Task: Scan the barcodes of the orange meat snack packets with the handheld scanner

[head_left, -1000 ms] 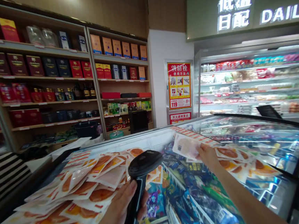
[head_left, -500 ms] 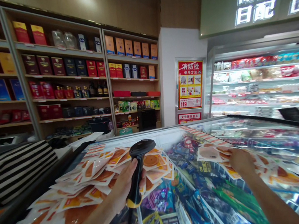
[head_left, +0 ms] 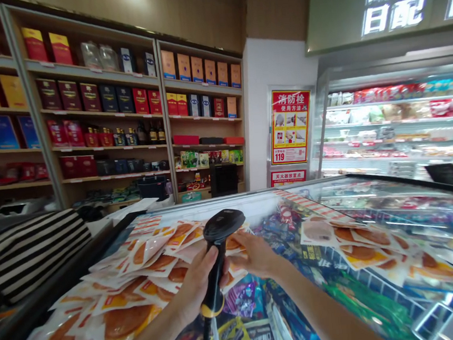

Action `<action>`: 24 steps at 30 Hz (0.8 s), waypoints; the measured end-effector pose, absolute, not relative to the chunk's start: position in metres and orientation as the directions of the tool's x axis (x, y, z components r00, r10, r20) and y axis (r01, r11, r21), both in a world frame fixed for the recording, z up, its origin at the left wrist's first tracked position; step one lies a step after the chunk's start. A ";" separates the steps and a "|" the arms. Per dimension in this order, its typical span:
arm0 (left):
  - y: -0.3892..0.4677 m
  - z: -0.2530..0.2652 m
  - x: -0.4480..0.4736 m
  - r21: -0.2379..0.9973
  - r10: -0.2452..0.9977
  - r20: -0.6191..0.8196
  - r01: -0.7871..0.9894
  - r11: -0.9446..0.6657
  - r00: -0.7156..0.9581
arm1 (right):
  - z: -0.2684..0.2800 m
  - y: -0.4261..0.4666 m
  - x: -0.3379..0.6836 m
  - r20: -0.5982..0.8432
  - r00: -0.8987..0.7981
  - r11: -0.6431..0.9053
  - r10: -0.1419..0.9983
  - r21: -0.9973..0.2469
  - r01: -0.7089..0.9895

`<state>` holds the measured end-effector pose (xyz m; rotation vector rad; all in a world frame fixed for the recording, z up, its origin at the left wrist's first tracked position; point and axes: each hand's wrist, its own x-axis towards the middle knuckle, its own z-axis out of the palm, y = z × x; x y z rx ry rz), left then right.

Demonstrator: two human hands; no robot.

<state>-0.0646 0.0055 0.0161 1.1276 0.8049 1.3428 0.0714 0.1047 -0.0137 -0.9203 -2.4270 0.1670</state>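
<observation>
- left hand (head_left: 198, 281) low in the centre of the frame, fingers curled tight around a grip, thumb up along it, knuckles facing left.
- left forearm bare, running down to the bottom edge, left of centre.
- right hand (head_left: 253, 253) just right of the left, palm down, fingers stretched leftward and loosely spread.
- right forearm bare, slanting to the lower right edge.

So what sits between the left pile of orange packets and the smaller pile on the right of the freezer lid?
In the head view, between the left pile and the right pile: the scanner, the right hand, then bare glass lid.
</observation>
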 end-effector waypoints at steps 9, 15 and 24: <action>-0.009 0.025 -0.054 0.940 0.995 0.099 -0.328 -0.091 0.010 | -0.028 0.108 0.123 0.423 -0.508 0.655 0.751 -0.373 0.658; -0.015 0.039 -0.052 0.934 0.995 0.082 -0.353 -0.058 0.056 | -0.033 0.105 0.116 0.537 -0.406 0.669 0.740 -0.519 0.533; -0.033 0.020 -0.055 0.958 0.996 -0.075 -0.282 0.058 -0.049 | -0.034 0.137 0.171 0.323 0.083 0.288 0.943 -0.914 0.284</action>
